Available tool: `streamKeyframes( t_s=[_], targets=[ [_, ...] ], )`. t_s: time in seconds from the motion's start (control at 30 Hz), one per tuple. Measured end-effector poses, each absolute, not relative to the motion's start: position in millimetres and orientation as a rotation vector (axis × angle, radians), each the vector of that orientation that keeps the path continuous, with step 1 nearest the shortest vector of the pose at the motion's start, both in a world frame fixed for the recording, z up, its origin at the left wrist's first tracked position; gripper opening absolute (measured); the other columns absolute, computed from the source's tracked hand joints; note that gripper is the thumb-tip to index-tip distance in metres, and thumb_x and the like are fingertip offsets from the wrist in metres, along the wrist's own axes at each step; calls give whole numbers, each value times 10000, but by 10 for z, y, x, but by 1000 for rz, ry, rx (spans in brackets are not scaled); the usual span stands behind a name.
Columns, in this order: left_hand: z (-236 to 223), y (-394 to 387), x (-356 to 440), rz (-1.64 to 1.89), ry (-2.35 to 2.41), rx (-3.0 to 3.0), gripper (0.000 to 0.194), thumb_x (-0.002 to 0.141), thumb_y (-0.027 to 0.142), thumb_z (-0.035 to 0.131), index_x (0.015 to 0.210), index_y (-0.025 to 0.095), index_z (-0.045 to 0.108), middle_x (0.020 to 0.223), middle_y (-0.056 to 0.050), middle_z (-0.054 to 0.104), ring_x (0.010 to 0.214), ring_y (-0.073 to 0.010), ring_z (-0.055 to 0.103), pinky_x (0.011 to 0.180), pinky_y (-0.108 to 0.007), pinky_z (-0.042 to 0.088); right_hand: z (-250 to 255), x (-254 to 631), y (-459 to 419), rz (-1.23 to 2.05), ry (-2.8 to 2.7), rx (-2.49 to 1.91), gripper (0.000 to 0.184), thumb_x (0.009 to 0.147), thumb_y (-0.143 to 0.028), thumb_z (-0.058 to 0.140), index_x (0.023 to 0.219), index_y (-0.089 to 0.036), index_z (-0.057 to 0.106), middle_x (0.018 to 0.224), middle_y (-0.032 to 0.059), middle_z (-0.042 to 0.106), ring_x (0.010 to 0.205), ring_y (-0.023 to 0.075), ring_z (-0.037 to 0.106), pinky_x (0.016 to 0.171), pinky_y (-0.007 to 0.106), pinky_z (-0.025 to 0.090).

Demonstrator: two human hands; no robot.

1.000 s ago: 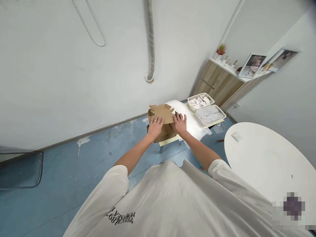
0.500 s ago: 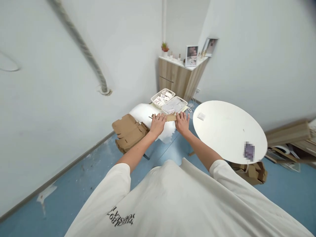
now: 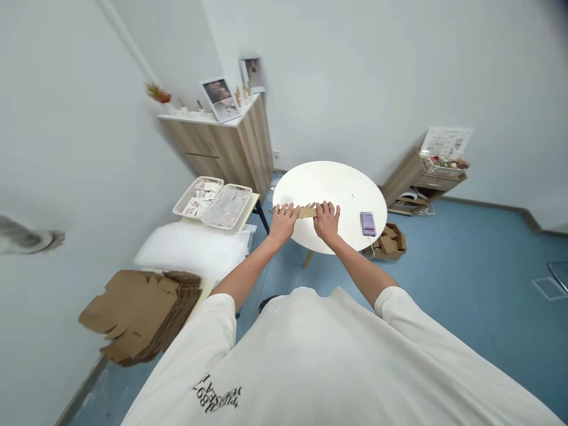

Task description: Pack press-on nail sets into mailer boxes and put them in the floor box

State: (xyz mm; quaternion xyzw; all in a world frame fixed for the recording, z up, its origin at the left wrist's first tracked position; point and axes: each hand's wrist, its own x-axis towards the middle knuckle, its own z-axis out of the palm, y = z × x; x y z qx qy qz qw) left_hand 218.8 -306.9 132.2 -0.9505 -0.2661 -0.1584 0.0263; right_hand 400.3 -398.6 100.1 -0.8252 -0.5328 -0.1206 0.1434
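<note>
A piece of brown cardboard (image 3: 307,212), seen nearly edge-on, is held out in front of me. My left hand (image 3: 283,223) grips its left end, with a ring on one finger. At the opposite end my right hand (image 3: 326,221) has its fingers curled over the top edge. The cardboard appears over the near part of a round white table (image 3: 328,177); whether it touches the tabletop I cannot tell. A small pale packet (image 3: 287,200) lies on the table just beyond my left hand.
A phone (image 3: 368,224) with a cable lies on the table's right. Left are stacked flat cardboard boxes (image 3: 137,307), white foam wrap (image 3: 190,245) and two baskets (image 3: 228,205) of packets. A wooden cabinet (image 3: 217,142) stands behind; folded cardboard (image 3: 389,242) sits on the floor, a shelf (image 3: 406,177) beyond.
My view has swung right, so the round table is now in front of me and the stacked boxes are far left. Both hands keep hold of the cardboard.
</note>
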Motion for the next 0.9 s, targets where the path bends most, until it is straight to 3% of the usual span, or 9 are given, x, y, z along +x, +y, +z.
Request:
streamKeyframes(
  t_s=[0.23,0.53,0.9],
  targets=[
    [957,-3117,3016,-366,-565,-3136,717,927,129,422,1622,236,286,1654,-146,322,1535,-320,277,1247,-612,145,709,4614,-4421,-216,-1334,-2640,629,966,-285,393,1580,-156,345,1654,180,278,1528,373,148,1191,653,52],
    [-121,-2820,3452,121,-299,-3314,668,934,94,366,1589,222,364,1593,-156,424,1464,-287,391,1203,-519,255,-235,4803,-4513,156,-1273,-2838,558,960,-278,370,1489,-141,484,1566,202,441,1525,368,224,1208,642,-5],
    [-677,-2263,3970,473,-72,-3382,649,934,107,388,1572,224,380,1591,-156,416,1441,-302,411,1149,-485,320,-591,5158,-4124,358,-1151,-3016,623,949,-325,415,1528,-99,446,1607,226,372,1556,372,146,1199,665,-66]
  ],
)
